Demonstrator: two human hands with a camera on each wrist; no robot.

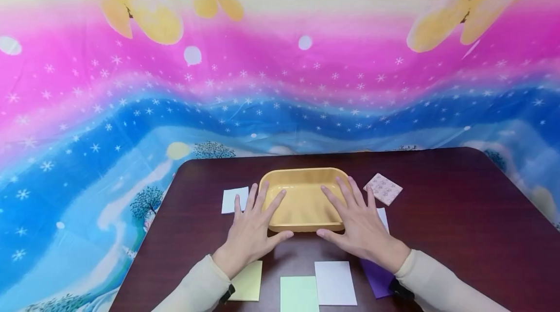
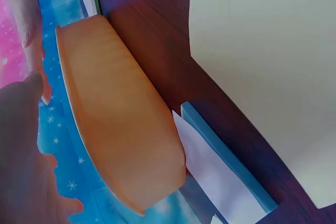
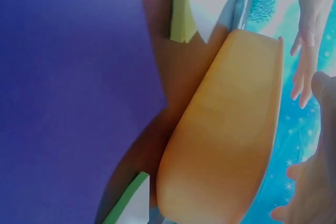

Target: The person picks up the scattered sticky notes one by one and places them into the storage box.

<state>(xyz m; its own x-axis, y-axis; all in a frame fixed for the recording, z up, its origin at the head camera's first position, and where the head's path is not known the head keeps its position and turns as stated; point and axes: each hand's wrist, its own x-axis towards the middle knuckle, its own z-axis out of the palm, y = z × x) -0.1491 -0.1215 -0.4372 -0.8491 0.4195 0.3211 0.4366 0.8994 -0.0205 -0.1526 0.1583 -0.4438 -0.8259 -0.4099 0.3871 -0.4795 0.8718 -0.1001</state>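
Note:
A shallow yellow tray [image 1: 306, 205] with rounded corners sits on the dark table, with nothing seen inside it. My left hand [image 1: 251, 229] is spread over its left side, fingers straight and apart. Over the right side spreads my right hand [image 1: 363, 227] in much the same way. Both thumbs lie near the tray's front edge; whether any finger touches the tray I cannot tell. In the left wrist view the tray's side wall [image 2: 121, 114] shows below the left hand [image 2: 18, 150]. The right wrist view has the right hand [image 3: 310, 166] beside the tray [image 3: 220, 129].
Square paper pads lie around the tray: white [image 1: 234, 200] at left, patterned pink [image 1: 384, 189] at back right. In front are pale yellow [image 1: 247, 283], light green [image 1: 299, 295], white [image 1: 336, 283] and purple [image 1: 377, 278] ones. A printed cloth [image 1: 280, 78] hangs behind the table.

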